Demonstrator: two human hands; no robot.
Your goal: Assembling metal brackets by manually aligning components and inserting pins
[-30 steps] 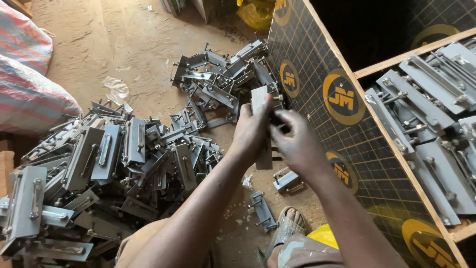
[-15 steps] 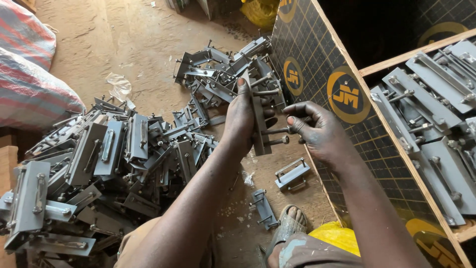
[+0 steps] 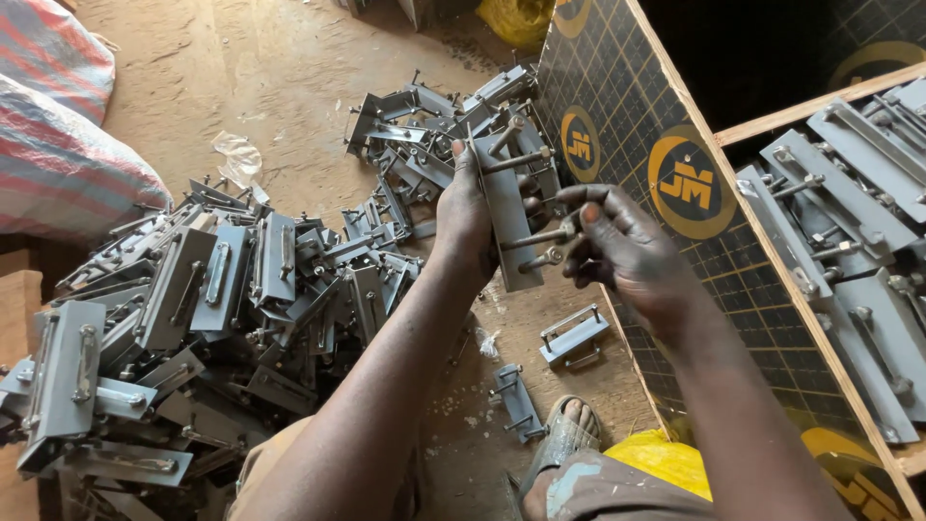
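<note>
Grey metal plate (image 3: 508, 217) with bolts stands almost upright in the air, held above the earth floor (image 3: 289, 77). Its long axis runs from top to bottom with a small tilt, the upper end leaning to the left. The bolts (image 3: 521, 159) point out from its face toward the right, to the dark patterned board (image 3: 675, 193). The back face of the plate is hidden, and part of its left edge is covered by the left hand (image 3: 468, 217). This hand is closed around that edge; its fingers go behind the plate, so I cannot see them well.

The right hand (image 3: 627, 256) is just right of the plate. Its fingertips (image 3: 579, 217) are pinched on one bolt in the middle of the plate, but whether there is a nut between them is hard to make out.

Left of the plate lies a big pile of similar grey plates (image 3: 212, 309), cut off at the left edge. Behind the plate is a smaller heap (image 3: 424, 125). Below the plate two single pieces (image 3: 574, 338) lie on the floor, near a sandalled foot (image 3: 569, 434). Far right of the plate, past the board, more plates lie in a wooden box (image 3: 849, 212), only partly in view.
</note>
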